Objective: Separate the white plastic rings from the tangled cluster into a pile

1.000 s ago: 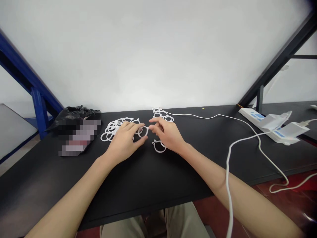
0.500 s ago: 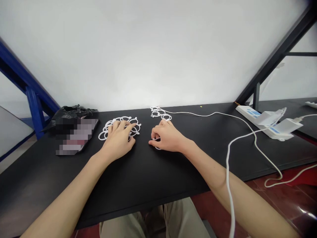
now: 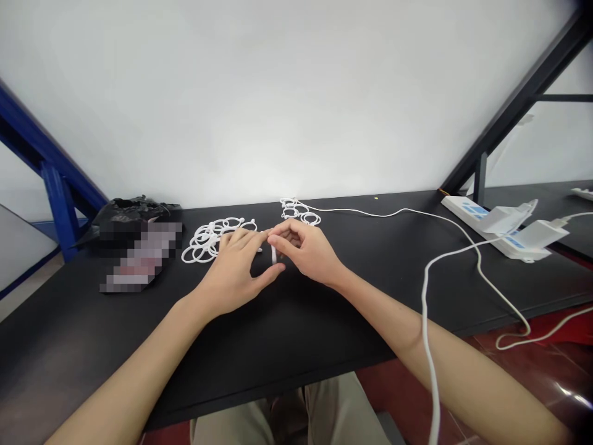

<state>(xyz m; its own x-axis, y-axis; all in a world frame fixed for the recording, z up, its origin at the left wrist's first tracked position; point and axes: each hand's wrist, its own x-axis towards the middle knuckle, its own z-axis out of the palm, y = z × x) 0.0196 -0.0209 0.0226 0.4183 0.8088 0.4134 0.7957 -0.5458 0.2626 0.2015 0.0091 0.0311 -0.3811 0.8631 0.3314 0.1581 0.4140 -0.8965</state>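
Observation:
My right hand [image 3: 311, 252] is closed on a white ring [image 3: 273, 254], seen nearly edge-on between its fingers and over the black table. My left hand [image 3: 236, 269] faces it with the thumb spread away from the fingers. Its fingertips come close to the ring and the right fingers; whether they touch cannot be made out. Behind the left hand lies a pile of white rings with small knobs, like curtain rings [image 3: 204, 233], partly covered by the fingers. Beyond the right hand a smaller group of rings [image 3: 310, 218] lies flat.
A black plastic bag [image 3: 134, 210] and a blurred-out flat item [image 3: 148, 253] lie at the left. A white power strip [image 3: 482, 225] with plugged-in adapters stands at the right. A white cable [image 3: 428, 321] loops over my right forearm. The table's front edge [image 3: 259, 394] is near my legs.
My left hand has moved right, off the ring pile, toward my right hand. The right hand has turned and raised the ring upright near the left fingertips.

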